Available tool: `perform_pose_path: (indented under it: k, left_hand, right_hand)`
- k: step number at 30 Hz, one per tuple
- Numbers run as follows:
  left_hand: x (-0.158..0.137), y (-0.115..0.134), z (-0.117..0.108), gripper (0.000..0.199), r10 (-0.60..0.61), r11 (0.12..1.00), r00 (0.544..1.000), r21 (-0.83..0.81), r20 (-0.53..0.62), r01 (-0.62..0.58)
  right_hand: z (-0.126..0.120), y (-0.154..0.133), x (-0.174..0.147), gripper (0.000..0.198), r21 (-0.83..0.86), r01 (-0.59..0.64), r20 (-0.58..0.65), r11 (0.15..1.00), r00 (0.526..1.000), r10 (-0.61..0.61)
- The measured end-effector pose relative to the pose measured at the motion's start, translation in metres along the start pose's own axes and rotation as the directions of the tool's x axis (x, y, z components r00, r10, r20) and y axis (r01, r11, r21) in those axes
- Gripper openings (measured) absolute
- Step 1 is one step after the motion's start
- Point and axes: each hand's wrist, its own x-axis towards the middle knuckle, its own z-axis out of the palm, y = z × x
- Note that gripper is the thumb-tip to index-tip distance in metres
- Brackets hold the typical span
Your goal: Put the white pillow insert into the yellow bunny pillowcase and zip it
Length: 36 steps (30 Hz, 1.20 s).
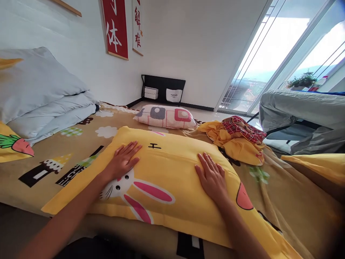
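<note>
A plump yellow pillow [172, 169] with a white rabbit print lies across the bed in front of me. My left hand [124, 158] rests flat on its left part, just above the rabbit's face, fingers stretched out. On the right part my right hand [211, 176] lies palm down, its fingers slightly spread. Neither hand grips the cloth. A seam runs along the pillow between the hands, and part of a pink carrot print shows near its right end.
Beyond the pillow lies a patterned pillow [167, 116]. Crumpled yellow cloth [215, 131] and red plaid cloth [242, 129] are to its right. Grey-white pillows [40, 82] are stacked at left on the brown blanket [88, 135]. A covered chair [304, 111] stands at right.
</note>
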Motion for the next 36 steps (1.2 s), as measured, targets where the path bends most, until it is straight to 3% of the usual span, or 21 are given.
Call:
perform_pose_path:
  k: [4,7,11,16,20,36]
  left_hand:
    - [0.004,-0.015,0.002,0.058,-0.222,0.975,0.97,0.008,-0.101,0.224]
    - [0.001,-0.021,0.002,0.059,-0.304,0.952,0.947,0.001,-0.1,0.306]
    - [-0.006,-0.023,0.001,0.06,-0.327,0.945,0.942,-0.005,-0.078,0.327]
    - [-0.008,-0.023,0.0,0.06,-0.321,0.947,0.943,0.005,-0.083,0.322]
    - [-0.008,-0.023,0.001,0.06,-0.309,0.95,0.946,0.019,-0.098,0.313]
    - [-0.007,-0.022,-0.001,0.061,-0.325,0.944,0.943,0.029,-0.075,0.327]
  right_hand:
    - [-0.003,0.026,-0.001,0.059,-0.01,-0.088,0.017,0.996,0.996,0.088]
    - [-0.005,0.043,-0.009,0.061,0.008,-0.141,0.018,0.99,0.99,0.141]
    - [-0.006,0.067,-0.031,0.066,0.118,-0.246,0.035,0.962,0.969,0.244]
    - [-0.005,0.1,-0.063,0.076,0.318,-0.423,0.162,0.848,0.906,0.391]
    - [-0.002,0.11,-0.081,0.079,0.302,-0.539,0.233,0.786,0.842,0.487]
    - [-0.003,0.109,-0.084,0.079,0.276,-0.56,0.232,0.781,0.828,0.511]
